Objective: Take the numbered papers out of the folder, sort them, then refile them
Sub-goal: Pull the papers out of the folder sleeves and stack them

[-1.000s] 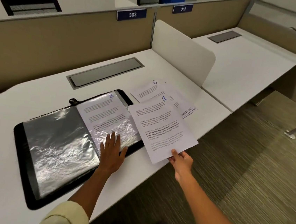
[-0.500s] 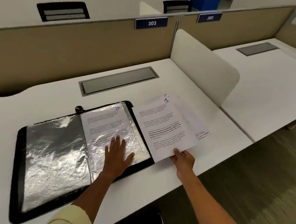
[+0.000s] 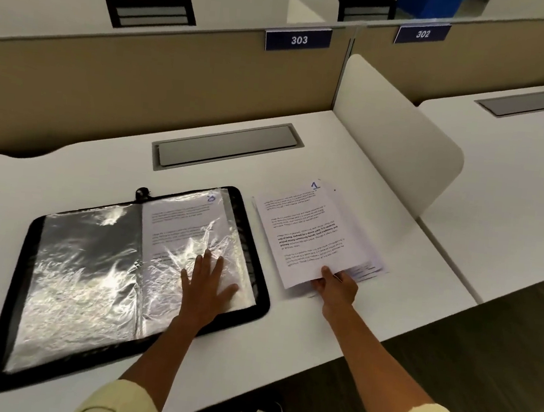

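An open black folder (image 3: 262, 238) with shiny plastic sleeves lies on the white desk (image 3: 394, 239). Its right sleeve holds a printed sheet (image 3: 182, 220) with a blue number at the top corner. My left hand (image 3: 207, 283) lies flat on that sleeve, fingers spread. To the right of the folder sits a stack of loose papers, with the sheet marked 1 (image 3: 308, 233) on top. My right hand (image 3: 336, 284) pinches the near edge of that sheet, thumb on top, fingers under it. The sheets below it are mostly hidden.
A grey cable hatch (image 3: 226, 149) is set into the desk behind the folder. A white curved divider (image 3: 395, 135) stands at the right, with a second desk (image 3: 519, 171) beyond it. A tan partition with plates 303 (image 3: 297, 39) and 302 runs along the back.
My right hand has brought sheet 1 down from in front of the desk onto the loose stack, covering the sheet marked 6. My left hand stays on the sleeve.
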Available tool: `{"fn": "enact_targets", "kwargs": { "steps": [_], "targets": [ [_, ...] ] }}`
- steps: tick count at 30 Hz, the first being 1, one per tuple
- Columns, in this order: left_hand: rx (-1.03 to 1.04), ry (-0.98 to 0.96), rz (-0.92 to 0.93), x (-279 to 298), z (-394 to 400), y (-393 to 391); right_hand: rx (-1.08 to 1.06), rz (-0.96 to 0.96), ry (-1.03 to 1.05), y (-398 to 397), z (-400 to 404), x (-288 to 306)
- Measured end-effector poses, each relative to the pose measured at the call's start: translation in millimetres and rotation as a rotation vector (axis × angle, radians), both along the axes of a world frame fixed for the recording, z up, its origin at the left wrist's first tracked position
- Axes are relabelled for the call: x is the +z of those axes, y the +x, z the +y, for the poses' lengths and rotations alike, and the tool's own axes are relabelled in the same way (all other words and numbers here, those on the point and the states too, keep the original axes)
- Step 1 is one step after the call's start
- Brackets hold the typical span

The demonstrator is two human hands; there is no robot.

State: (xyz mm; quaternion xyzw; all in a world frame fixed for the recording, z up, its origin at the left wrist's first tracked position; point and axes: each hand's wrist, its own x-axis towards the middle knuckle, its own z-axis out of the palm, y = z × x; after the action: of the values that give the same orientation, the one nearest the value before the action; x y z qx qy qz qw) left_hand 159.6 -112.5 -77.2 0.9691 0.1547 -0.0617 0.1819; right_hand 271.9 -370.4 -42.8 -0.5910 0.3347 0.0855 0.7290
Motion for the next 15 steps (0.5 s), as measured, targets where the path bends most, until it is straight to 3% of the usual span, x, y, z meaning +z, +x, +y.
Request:
{"fn": "enact_targets", "kwargs": {
  "steps": [6,11,15],
  "targets": [
    [0.084,-0.05,-0.281,-7,7,1,-0.009,0.069,-0.081,-7,5,-15],
    [0.315,-0.266,-0.523,22,8,0,-0.095,0.106,-0.199,-24,24,-9],
    [0.485,-0.329,-0.639,36,9,-12,0.048,0.067,-0.266,-38,56,-10]
  ]
}}
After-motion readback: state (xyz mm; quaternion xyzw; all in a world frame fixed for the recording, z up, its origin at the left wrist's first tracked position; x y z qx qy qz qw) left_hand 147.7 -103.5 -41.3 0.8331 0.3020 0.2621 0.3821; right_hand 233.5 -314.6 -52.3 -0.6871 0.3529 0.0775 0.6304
